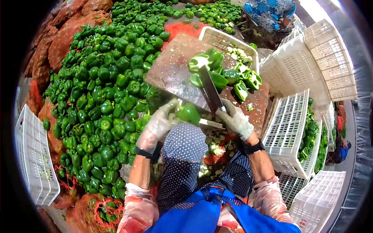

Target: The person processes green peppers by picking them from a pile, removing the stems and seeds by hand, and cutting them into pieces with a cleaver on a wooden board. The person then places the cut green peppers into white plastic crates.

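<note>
My left hand (158, 123), in a pale glove, is at a whole green pepper (188, 113) near the board's front edge; its fingers curl at the pepper's left side. My right hand (236, 119), also gloved, is closed around the handle of a knife (211, 88). The wide blade points up and left over the cutting board (171, 80). Beyond the blade lie halved green peppers (217, 80) with pale insides showing, on the right part of the board.
A large heap of green peppers (105, 105) spreads on the left. Behind the board sits a white crate (229, 37) with scraps. More crates (287, 132) stand at the right, one (37, 155) at the far left. Another person (270, 13) is at the top right.
</note>
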A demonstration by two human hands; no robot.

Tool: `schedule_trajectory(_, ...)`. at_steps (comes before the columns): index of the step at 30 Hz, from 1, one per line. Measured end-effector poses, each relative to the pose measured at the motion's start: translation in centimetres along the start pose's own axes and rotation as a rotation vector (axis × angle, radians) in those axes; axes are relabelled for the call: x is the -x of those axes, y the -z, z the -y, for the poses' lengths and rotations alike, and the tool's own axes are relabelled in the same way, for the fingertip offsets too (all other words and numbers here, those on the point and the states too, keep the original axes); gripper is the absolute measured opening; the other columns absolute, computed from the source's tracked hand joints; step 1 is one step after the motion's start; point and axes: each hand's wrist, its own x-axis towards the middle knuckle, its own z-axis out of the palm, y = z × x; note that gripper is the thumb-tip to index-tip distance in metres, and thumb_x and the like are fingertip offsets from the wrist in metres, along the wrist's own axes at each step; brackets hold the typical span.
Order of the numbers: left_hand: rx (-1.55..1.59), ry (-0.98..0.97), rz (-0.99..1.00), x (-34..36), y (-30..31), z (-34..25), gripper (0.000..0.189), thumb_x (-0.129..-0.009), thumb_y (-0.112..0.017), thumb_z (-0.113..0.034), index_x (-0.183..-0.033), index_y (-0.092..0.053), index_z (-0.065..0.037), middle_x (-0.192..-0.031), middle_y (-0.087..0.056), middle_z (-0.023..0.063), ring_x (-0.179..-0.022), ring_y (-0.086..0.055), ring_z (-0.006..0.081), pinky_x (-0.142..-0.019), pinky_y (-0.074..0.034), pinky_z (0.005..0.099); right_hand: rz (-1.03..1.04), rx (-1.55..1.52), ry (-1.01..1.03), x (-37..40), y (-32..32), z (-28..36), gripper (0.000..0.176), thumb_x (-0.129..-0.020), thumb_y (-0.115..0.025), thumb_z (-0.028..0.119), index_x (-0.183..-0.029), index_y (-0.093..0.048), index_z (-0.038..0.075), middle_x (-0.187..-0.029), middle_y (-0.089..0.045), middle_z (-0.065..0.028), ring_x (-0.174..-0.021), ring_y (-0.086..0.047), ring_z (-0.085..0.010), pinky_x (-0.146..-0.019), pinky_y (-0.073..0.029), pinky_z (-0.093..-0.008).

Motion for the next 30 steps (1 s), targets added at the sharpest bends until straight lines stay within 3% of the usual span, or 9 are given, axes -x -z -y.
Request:
schedule_trajectory(7, -0.544, 0.186, 0.149, -1.0, -0.4, -7.6, 0.055, -0.081, -0.076, -0.028, -0.125, -0.059, 0.0, -0.116, -0.064, 0.0222, -0.107, -0.063, 0.0315, -0.094, -0.049, 0.0352, -0.111, 0.053, 0.114, 2.9, -1.4, -0.1, 0.053, -0.09, -0.06, 0.026, -0.136, -0.047, 0.003, -0.092, -0.069, -0.0248, -0.083, -0.069, -0.0338, -0.077, -0.052, -0.0433)
schedule_trajectory(10, -0.574, 0.18, 0.134, -1.5, -0.1, -5.9, 0.056, -0.081, -0.076, -0.029, -0.126, -0.059, 0.0, -0.117, -0.064, 0.022, -0.105, -0.064, 0.0324, -0.092, -0.05, 0.0362, 0.028, -0.087, -0.087, 5.2, -2.1, 0.8, 0.052, -0.09, -0.062, 0.027, -0.134, -0.049, 0.003, -0.09, -0.068, -0.0241, -0.08, -0.068, -0.0373, -0.071, -0.052, -0.0434)
schedule_trajectory(12, -0.292, 0.203, 0.041, -1.6, -0.7, -4.0, 0.05, -0.081, -0.077, -0.022, -0.121, -0.058, 0.002, -0.111, -0.066, 0.016, -0.099, -0.064, 0.0242, -0.087, -0.051, 0.0322, -0.056, 0.054, 0.167, 4.8, -4.6, -1.8, 0.054, -0.089, -0.062, 0.028, -0.134, -0.047, 0.001, -0.09, -0.067, -0.0256, -0.082, -0.066, -0.0417, -0.072, -0.051, -0.0463)
schedule_trajectory(15, -0.051, 0.168, -0.153, -2.3, -0.4, 0.8, 0.035, -0.081, -0.072, -0.008, -0.11, -0.055, 0.002, -0.101, -0.064, 0.0073, -0.092, -0.06, 0.0122, -0.078, -0.051, 0.0258, 0.016, -0.064, 0.076, 3.1, -4.9, 1.0, 0.054, -0.091, -0.061, 0.027, -0.134, -0.044, -0.001, -0.094, -0.065, -0.0288, -0.088, -0.064, -0.0449, -0.075, -0.051, -0.0481)
schedule_trajectory(19, 0.073, 0.169, -0.245, -4.0, 0.8, -4.8, 0.023, -0.084, -0.066, -0.009, -0.101, -0.056, 0.002, -0.086, -0.062, 0.0082, -0.072, -0.061, 0.0166, -0.066, -0.053, 0.0286, -0.101, -0.049, 0.262, -1.6, -5.0, 1.4, 0.05, -0.092, -0.059, 0.027, -0.132, -0.047, -0.002, -0.095, -0.065, -0.029, -0.089, -0.065, -0.0438, -0.077, -0.051, -0.049)
schedule_trajectory(20, -0.234, 0.027, -0.273, -5.8, 1.9, -3.3, 0.028, -0.084, -0.07, -0.016, -0.101, -0.058, 0.003, -0.081, -0.064, 0.0105, -0.066, -0.061, 0.019, -0.06, -0.052, 0.0324, -0.109, -0.016, 0.251, -2.6, -4.4, 1.3, 0.052, -0.092, -0.059, 0.029, -0.133, -0.047, -0.001, -0.096, -0.066, -0.0285, -0.09, -0.065, -0.0434, -0.079, -0.051, -0.0492)
schedule_trajectory(23, -0.463, 0.153, -0.321, -8.4, 1.5, -6.5, 0.04, -0.085, -0.074, -0.026, -0.107, -0.058, 0.004, -0.087, -0.067, 0.0142, -0.071, -0.063, 0.0198, -0.061, -0.051, 0.0348, -0.151, 0.046, 0.179, -3.2, -2.7, 3.0, 0.054, -0.09, -0.059, 0.03, -0.134, -0.046, 0.0, -0.1, -0.065, -0.0289, -0.096, -0.065, -0.0426, -0.083, -0.05, -0.048)
schedule_trajectory(28, 0.028, 0.091, -0.242, -12.3, 0.6, -2.3, 0.025, -0.086, -0.075, -0.021, -0.094, -0.058, -0.005, -0.077, -0.059, 0.0029, -0.065, -0.056, 0.0119, -0.054, -0.047, 0.029, -0.154, -0.071, 0.1, -2.0, -1.0, 1.9, 0.051, -0.09, -0.057, 0.027, -0.133, -0.048, 0.001, -0.101, -0.066, -0.0271, -0.092, -0.064, -0.0423, -0.082, -0.05, -0.0449)
schedule_trajectory(30, 0.078, 0.105, -0.249, -11.7, 0.2, -3.9, 0.022, -0.086, -0.074, -0.02, -0.091, -0.056, -0.007, -0.075, -0.057, 0.0014, -0.064, -0.054, 0.0108, -0.053, -0.046, 0.0284, -0.299, -0.006, 0.333, -0.7, -0.7, 3.3, 0.048, -0.091, -0.057, 0.021, -0.134, -0.048, 0.001, -0.1, -0.066, -0.0247, -0.085, -0.065, -0.0369, -0.079, -0.051, -0.0428)
